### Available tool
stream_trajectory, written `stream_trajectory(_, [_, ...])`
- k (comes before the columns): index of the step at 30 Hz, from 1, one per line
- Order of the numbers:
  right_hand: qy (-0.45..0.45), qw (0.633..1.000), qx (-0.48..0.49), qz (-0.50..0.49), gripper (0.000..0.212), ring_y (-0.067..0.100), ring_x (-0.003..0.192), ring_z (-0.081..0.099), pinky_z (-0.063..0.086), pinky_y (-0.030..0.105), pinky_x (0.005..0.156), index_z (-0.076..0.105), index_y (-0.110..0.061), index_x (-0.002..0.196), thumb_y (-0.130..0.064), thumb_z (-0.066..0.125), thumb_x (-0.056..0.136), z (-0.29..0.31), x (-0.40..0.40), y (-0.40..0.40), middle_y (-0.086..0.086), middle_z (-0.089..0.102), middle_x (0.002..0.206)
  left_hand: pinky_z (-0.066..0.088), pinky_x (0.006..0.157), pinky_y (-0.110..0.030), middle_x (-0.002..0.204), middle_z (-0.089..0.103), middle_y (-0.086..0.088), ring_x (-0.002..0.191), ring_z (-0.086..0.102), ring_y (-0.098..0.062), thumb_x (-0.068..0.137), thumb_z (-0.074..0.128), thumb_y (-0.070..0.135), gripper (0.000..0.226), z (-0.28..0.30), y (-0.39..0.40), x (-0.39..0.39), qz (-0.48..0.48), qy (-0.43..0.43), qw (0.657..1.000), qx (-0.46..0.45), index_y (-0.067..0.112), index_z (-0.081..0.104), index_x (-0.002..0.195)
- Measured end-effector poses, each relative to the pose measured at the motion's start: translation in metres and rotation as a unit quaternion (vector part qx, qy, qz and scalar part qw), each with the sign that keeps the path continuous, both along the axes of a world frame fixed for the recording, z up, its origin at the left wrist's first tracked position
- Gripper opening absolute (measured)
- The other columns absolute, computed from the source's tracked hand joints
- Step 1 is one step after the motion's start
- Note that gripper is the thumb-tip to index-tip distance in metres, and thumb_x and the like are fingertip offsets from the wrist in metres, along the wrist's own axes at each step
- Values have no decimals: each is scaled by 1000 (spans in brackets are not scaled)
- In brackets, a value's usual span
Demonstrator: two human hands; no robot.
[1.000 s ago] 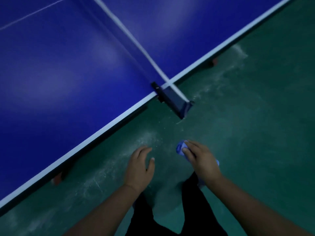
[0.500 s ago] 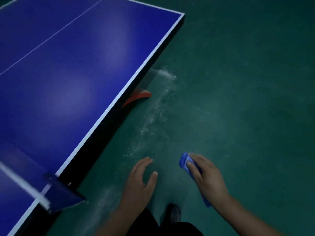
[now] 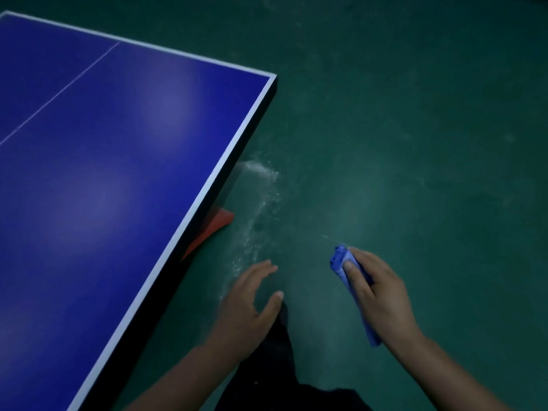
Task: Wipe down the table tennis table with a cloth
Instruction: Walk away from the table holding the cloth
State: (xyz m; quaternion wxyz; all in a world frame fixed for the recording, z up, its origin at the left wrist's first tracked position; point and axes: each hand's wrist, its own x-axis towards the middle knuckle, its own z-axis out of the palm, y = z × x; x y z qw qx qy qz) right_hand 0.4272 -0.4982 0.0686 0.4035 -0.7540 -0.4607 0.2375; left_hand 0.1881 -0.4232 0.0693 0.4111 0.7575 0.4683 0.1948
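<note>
Head view, 1 camera, looking down past my arms. The landmark for every place below is the table tennis table [image 3: 124,179].

Item 1: table tennis table. Blue top with white edging; its near-right side edge is running diagonally from the lower left toward a corner at upper centre. A thin white centre line is crossing the top. Soft light patches are showing on the surface; I cannot tell dust or marks on it.

Item 2: cloth [image 3: 341,261]. Blue, bunched and folded long. It is sitting well off the table, to the right of the side edge, over the floor, not touching the top.

Item 3: right hand [image 3: 382,295]. It is gripping the cloth, fingers curled over it and thumb pressing along its side, with cloth ends poking out beyond the fingertips and below the wrist.

Item 4: left hand [image 3: 247,304]. It is hovering beside the table edge, apart from it, fingers loosely spread, holding nothing.

Item 5: green floor [image 3: 415,143], with a pale scuffed streak running alongside the table edge.

Item 6: a red piece [image 3: 213,226] under the table, partly hidden by the edge; I cannot tell what it is.

Step in hand, as I judge it: I am between strokes, cloth ready, no wiping under way. The next move is calling for bringing the right hand left over the edge and laying the cloth flat on the blue top.
</note>
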Motion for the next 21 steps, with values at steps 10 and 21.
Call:
stream_trajectory(10, [-41, 996, 19, -72, 33, -17, 111, 53, 32, 0, 94, 70, -26, 114, -44, 52, 92, 22, 206, 186, -26, 64, 116, 34, 104, -11, 132, 57, 19, 126, 49, 3, 84, 59, 42, 39, 27, 229, 233, -15, -74, 996, -53, 42, 55, 123])
stream_trajectory(21, [-22, 999, 10, -41, 40, -19, 112, 51, 32, -2, 92, 69, -28, 118, -51, 50, 92, 22, 466, 426, -33, 60, 116, 43, 101, -21, 119, 66, 6, 113, 59, -4, 90, 70, 19, 32, 28, 465, 471, 62, -73, 994, -48, 22, 64, 121])
